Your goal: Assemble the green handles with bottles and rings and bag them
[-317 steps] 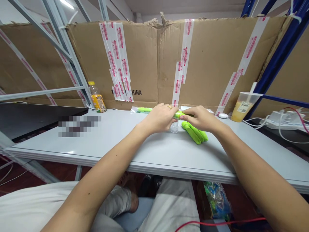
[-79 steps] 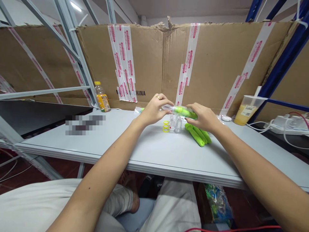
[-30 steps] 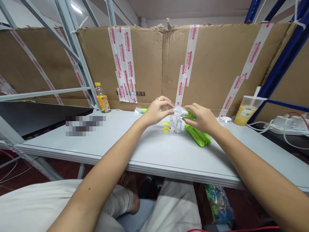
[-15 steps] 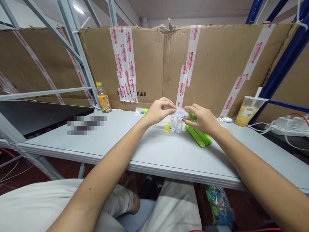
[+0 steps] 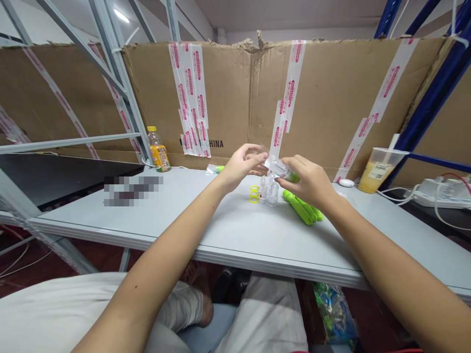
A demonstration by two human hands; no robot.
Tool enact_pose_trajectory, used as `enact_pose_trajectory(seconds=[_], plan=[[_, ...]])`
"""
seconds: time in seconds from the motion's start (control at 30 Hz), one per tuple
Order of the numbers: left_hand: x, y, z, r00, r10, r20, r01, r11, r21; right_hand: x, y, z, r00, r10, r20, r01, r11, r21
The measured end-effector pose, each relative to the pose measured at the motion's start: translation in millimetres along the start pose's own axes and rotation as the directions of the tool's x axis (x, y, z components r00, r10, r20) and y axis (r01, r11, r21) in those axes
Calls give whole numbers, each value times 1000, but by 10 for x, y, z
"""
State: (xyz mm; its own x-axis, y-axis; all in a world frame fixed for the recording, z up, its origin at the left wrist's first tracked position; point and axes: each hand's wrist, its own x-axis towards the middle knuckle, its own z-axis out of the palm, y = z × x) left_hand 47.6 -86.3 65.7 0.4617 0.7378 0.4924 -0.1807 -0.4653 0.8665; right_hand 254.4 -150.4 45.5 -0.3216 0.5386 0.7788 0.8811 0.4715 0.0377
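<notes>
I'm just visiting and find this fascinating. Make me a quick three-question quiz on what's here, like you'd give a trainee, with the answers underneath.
1. True or false: the green pieces lie to the right of the yellow rings.

2. What is the right hand holding?
A) a drink cup
B) a clear-and-green item
C) a power strip

3. Fill in the missing word: the drink bottle standing on the table has a ____ cap.

Key: 1. True. 2. B. 3. Yellow.
</notes>
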Motion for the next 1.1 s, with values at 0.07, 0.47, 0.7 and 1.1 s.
enact_pose_trajectory(seconds=[0.07,0.47,0.7,1.1], plan=[[-21,45,27,998,4,56,0,998,-66,40,-108,-44,996,69,-50,-66,997,42],[20,-15,71,992,52,-118,-54,998,-20,291,-560,283,900,435,-23,-418,876,240],[9,-36,41,995,-91,-45,88,993,-74,213,-250,293,857,443,263,-475,483,735],[-30,-132,148,964,-223,142,233,971,-57,82,-53,258,759,509,407,-521,99,848]])
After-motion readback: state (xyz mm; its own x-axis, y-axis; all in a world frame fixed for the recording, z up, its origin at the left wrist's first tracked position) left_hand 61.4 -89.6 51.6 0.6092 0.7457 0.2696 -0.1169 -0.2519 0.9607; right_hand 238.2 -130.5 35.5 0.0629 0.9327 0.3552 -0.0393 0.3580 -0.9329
